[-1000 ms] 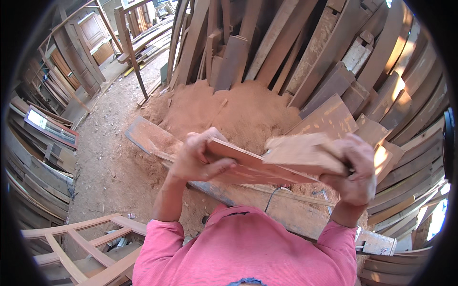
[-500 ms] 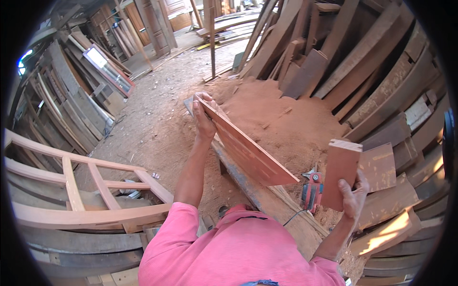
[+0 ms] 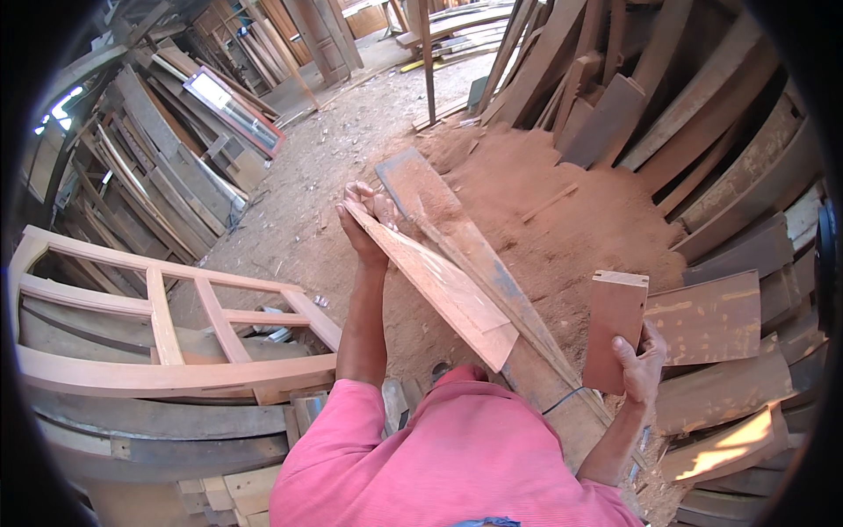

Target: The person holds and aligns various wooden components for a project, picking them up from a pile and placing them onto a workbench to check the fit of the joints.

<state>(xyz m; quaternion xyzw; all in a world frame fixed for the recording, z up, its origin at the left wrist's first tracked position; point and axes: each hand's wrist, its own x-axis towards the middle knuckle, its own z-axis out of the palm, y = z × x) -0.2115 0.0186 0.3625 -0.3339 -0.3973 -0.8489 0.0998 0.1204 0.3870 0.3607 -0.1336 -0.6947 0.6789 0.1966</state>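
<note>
My left hand grips the far end of a long, thin wooden board. The board's pale, rough face shows, and its near end slants toward my chest. Beneath and beside it runs a worn plank bench with sawdust on it. My right hand is closed round the side of a short reddish-brown wooden block, thumb on its face and notched end up. Below the block, a dark cord crosses the bench.
A pale wooden frame lies at my left on stacked timber. Reddish sawdust is heaped beyond the bench. Leaning boards line the right side, with flat panels beside my right hand. More planks lean at the far left.
The long board has turned over from its reddish face to its pale one and swung off the bench's far end. The red power tool has gone from sight near the block.
</note>
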